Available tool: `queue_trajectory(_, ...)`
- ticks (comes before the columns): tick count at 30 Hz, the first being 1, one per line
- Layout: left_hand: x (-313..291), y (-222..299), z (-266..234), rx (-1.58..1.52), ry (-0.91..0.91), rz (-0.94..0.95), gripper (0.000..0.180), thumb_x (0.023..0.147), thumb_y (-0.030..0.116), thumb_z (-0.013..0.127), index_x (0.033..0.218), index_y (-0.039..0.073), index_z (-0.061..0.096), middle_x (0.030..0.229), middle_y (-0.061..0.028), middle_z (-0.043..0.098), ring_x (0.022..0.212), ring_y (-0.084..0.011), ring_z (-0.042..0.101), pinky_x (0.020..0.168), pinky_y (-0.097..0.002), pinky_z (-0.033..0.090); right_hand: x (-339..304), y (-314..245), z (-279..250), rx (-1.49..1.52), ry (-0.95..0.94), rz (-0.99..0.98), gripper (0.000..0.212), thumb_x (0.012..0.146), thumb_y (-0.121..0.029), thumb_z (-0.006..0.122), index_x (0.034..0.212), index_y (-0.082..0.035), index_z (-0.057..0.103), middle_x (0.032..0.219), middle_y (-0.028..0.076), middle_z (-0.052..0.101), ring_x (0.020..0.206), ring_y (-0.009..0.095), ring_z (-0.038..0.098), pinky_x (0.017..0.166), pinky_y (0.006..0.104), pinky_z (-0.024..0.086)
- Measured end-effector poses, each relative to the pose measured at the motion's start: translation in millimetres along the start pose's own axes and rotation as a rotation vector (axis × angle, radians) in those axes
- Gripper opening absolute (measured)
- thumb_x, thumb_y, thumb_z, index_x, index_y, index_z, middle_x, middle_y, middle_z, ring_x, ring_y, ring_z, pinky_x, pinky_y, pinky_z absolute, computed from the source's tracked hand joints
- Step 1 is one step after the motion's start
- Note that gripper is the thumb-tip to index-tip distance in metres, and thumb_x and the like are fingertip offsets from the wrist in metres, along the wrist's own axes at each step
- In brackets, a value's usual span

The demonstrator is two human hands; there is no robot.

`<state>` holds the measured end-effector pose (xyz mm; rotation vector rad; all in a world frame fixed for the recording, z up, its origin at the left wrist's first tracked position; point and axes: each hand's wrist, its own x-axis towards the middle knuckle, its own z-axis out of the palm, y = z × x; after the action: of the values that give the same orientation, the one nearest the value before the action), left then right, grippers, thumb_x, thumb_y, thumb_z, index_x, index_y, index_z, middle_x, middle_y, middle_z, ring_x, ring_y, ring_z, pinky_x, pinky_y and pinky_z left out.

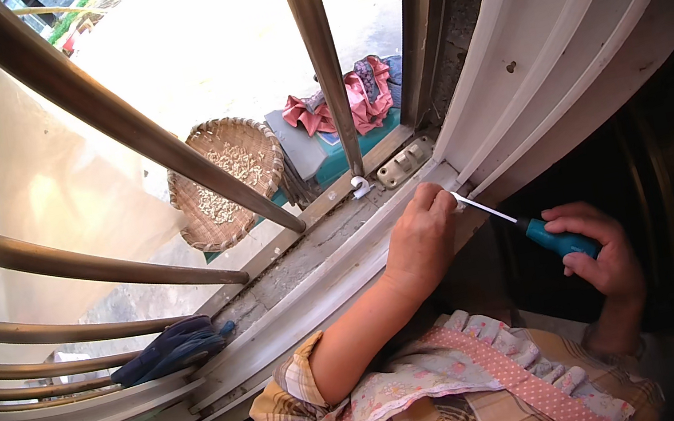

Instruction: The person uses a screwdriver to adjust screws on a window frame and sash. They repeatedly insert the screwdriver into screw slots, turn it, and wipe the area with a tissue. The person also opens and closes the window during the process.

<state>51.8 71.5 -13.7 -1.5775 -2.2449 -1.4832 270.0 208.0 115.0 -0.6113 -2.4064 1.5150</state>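
My right hand [609, 257] grips a screwdriver [555, 238] by its teal handle. The thin pale shaft slants up and left, so that its tip meets the fingertips of my left hand [424, 236]. Those left fingers are pinched together beside the white window frame [476, 132]; whatever lies between them is hidden. Just beyond them, on the sill, is a beige plastic fitting [405, 163] with holes in it. A small white clip or scrap [361, 186] sits at the foot of a metal bar.
Brown metal bars [318, 51] cross the window opening. Outside stand a round woven basket [263, 147] holding pale bits and some crumpled pink cloth [371, 96]. A dark blue folded cloth or glove [172, 349] lies on the sill [309, 256] to the left.
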Motion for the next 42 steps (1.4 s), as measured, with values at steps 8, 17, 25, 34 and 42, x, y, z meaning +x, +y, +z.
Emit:
queue_trajectory(8, 2, 3, -13, 0.043, 0.025, -0.092, 0.016, 0.077, 0.003, 0.073, 0.089, 0.008, 0.064, 0.093, -0.0119, 0.061, 0.083, -0.0342, 0.062, 0.070, -0.0421, 0.052, 25, 0, 11, -0.044, 0.059, -0.267, 0.037, 0.076, -0.014, 0.079, 0.110, -0.002, 0.068, 0.118, 0.015, 0.066, 0.105, 0.026, 0.065, 0.092, 0.0355, 0.051)
queue_trajectory(17, -1, 1, -14, 0.032, -0.047, 0.025, 0.015, 0.078, 0.003, 0.071, 0.092, 0.006, 0.069, 0.093, -0.0106, 0.060, 0.087, -0.0313, 0.062, 0.077, -0.0416, 0.051, 13, -10, -3, -0.130, 0.328, -0.453, 0.047, 0.077, -0.036, 0.084, 0.104, -0.002, 0.067, 0.106, 0.016, 0.067, 0.097, 0.025, 0.068, 0.084, 0.0365, 0.055)
queue_trajectory(25, 3, 3, -16, 0.184, -0.059, 0.083, 0.015, 0.077, 0.007, 0.074, 0.092, 0.010, 0.070, 0.089, -0.0075, 0.060, 0.083, -0.0289, 0.062, 0.075, -0.0406, 0.049, 14, -28, 0, 0.044, 0.322, -0.346, 0.054, 0.074, -0.048, 0.085, 0.094, -0.001, 0.067, 0.093, 0.017, 0.068, 0.087, 0.024, 0.069, 0.075, 0.0349, 0.057)
queue_trajectory(34, 1, 1, -13, 0.193, -0.036, 0.053, 0.016, 0.078, 0.012, 0.076, 0.091, 0.012, 0.067, 0.083, -0.0067, 0.062, 0.080, -0.0288, 0.063, 0.073, -0.0408, 0.049, 37, -28, 13, -0.238, 0.169, -0.505, 0.044, 0.072, -0.029, 0.088, 0.098, 0.000, 0.066, 0.097, 0.018, 0.068, 0.086, 0.026, 0.070, 0.074, 0.0345, 0.057)
queue_trajectory(42, 3, 5, -18, 0.110, -0.066, -0.014, 0.023, 0.077, 0.010, 0.075, 0.097, 0.008, 0.063, 0.083, -0.0083, 0.064, 0.081, -0.0311, 0.064, 0.074, -0.0423, 0.049, 64, -29, 34, -0.359, 0.055, -0.646, 0.046, 0.072, -0.037, 0.088, 0.093, -0.005, 0.062, 0.095, 0.013, 0.068, 0.080, 0.031, 0.067, 0.072, 0.0353, 0.056)
